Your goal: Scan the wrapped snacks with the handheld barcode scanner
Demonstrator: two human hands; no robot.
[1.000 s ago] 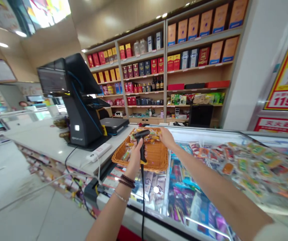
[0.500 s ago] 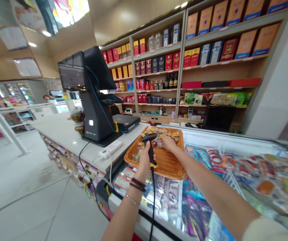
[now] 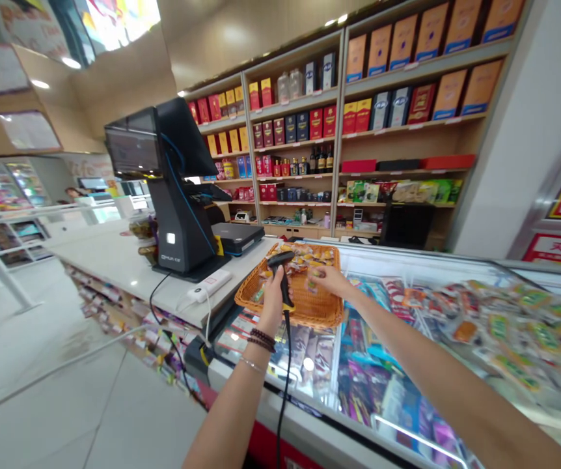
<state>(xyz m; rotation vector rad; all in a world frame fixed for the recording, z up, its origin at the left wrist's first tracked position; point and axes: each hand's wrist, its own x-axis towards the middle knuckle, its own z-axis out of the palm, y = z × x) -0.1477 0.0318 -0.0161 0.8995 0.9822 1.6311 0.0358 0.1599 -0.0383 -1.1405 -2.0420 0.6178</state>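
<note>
A black barcode scanner (image 3: pixel 284 281) with a yellow band is gripped in my left hand (image 3: pixel 273 293), its head pointing right and its cable hanging down. My right hand (image 3: pixel 332 281) is closed on a small wrapped snack (image 3: pixel 314 279) over the orange wicker basket (image 3: pixel 317 316). More small wrapped snacks (image 3: pixel 300 255) lie along the basket's back and left side. The basket rests on the glass top of a display freezer, its left side close to the counter. Bracelets circle my left wrist.
On the white counter (image 3: pixel 99 257) stand a black checkout terminal (image 3: pixel 176 221), a flat black device (image 3: pixel 239 238) and a white power strip (image 3: pixel 211 286). Packaged foods lie on and under the freezer glass (image 3: pixel 304 384) to the right. Shelves with boxes and bottles (image 3: pixel 290 133) line the back wall.
My right hand has lifted from the snack pile and come toward me with one wrapped snack. My left hand keeps hold of the scanner. The whole view has shifted somewhat.
</note>
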